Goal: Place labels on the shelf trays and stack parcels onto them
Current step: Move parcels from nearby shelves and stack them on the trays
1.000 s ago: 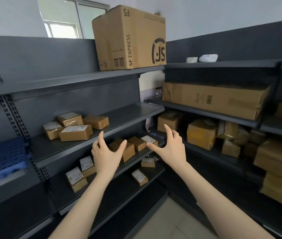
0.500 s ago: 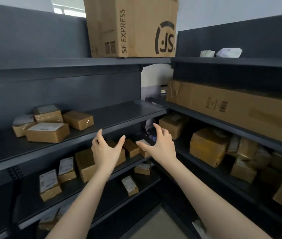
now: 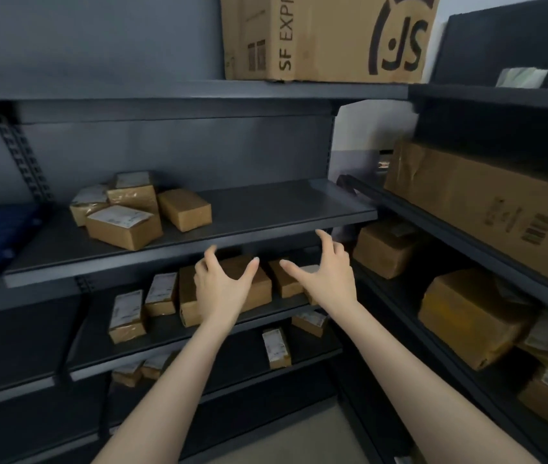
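Reaching forward together, the left hand point(image 3: 222, 289) and the right hand point(image 3: 326, 277) are held out before the dark shelving, each grip spread wide with nothing clasped, thumbs turned toward one another. A brown parcel point(image 3: 252, 279) on the lower shelf tray point(image 3: 165, 333) is partly covered by the left hand, though contact cannot be told, while a smaller parcel point(image 3: 284, 279) is seen between the two hands. On the middle shelf tray point(image 3: 266, 209) above, a cluster of labelled parcels point(image 3: 125, 222) is gathered at the left, and a large printed carton point(image 3: 326, 35) is set on the top shelf.
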A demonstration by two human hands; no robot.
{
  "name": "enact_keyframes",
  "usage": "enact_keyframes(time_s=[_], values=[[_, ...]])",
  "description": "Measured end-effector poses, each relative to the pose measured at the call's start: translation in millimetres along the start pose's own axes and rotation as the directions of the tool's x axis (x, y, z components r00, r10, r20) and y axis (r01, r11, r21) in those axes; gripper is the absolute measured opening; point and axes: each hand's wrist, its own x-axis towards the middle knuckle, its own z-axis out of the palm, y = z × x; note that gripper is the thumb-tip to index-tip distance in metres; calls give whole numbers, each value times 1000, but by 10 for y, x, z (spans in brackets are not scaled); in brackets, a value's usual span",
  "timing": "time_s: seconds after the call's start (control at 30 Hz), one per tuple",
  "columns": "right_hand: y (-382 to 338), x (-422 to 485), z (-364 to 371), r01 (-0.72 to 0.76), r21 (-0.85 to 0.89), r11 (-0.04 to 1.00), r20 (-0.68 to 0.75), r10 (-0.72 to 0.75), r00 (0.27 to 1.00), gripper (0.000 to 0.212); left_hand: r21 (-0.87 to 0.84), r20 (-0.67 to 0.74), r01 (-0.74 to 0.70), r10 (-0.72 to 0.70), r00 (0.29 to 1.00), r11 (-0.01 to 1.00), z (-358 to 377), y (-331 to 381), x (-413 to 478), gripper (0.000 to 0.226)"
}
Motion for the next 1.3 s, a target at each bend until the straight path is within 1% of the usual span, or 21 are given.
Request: enact_keyframes(time_s=[0.17,0.27,0.37,0.5,0.6,0.73,0.83,1.0,1.17,1.3], values=[[-8,174,57,116,52,992,72,-120,990,93,55,-102,55,-50,994,997,-57,69,-89,88],[50,243,24,166,92,982,122,-177,977,91,74,-174,85,-71,982,994,-87,131,-183,86],[202,252,9,204,111,973,172,-221,960,89,83,-209,106,-86,974,991,-42,146,-332,85],[460,243,78,260,117,958,175,-278,945,87,93,-265,129,-100,959,987,92,52,-520,85],[653,258,233,261,124,957,202,-282,938,84,125,-294,143,-101,950,982,212,-101,-608,84],[846,349,556,229,125,965,261,-255,931,83,119,-273,179,-141,952,977,400,-346,-524,85],[973,466,791,226,129,965,248,-252,935,83,112,-277,180,-143,950,977,513,-538,-355,84],[1226,637,1228,279,135,951,196,-302,933,83,98,-305,120,-85,948,988,629,-946,-67,81],[1497,771,1783,304,122,945,161,-322,933,82,119,-306,68,-29,952,991,873,-1517,166,79],[1667,913,2340,313,40,949,133,-315,940,81,154,-288,102,-55,956,983,1188,-2033,439,81]])
